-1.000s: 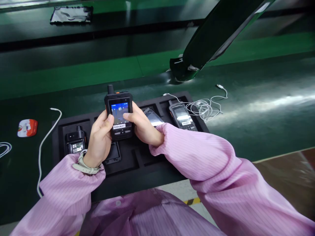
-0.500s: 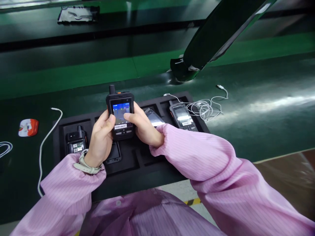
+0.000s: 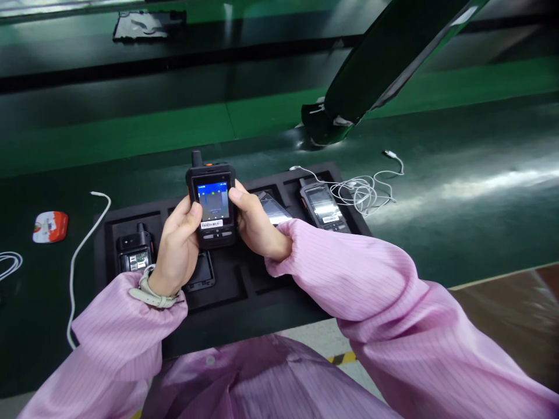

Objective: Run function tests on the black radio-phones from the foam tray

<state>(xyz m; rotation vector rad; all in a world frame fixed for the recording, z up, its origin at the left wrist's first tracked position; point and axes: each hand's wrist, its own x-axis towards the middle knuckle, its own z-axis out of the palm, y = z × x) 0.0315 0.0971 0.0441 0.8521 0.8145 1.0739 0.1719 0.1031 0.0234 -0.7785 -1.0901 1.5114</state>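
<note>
Right thumb [image 3: 241,199] has slid off the middle of the screen [image 3: 212,198] to its right-hand edge since half a second ago, and the black handset [image 3: 213,233] has drifted a shade left with it! Both hands are curled around that handset, held up over the tray [image 3: 231,286], antenna pointing away: left hand [image 3: 177,250] gripping one side with its thumb laid on the front, right hand [image 3: 257,227] cupping the other (whether that right thumb is pressing, I can't tell). Looks to me like working the display is the step in hand, and the next move calls for a steady left grip and a light thumb across the glass. Now for the room: just below the tray runs the near edge of the table [image 3: 463,215], little margin on that side; to the left a white cable [image 3: 78,262] trails down to the left sleeve [image 3: 126,320], a likely snag; to the right, a coiled cable [image 3: 364,189] overlaps the tray's corner beside a second handset [image 3: 325,206], with bare tabletop beyond it, and behind, the slanting post [image 3: 371,70] stands apart from the hands, leaving space above the screen
</note>
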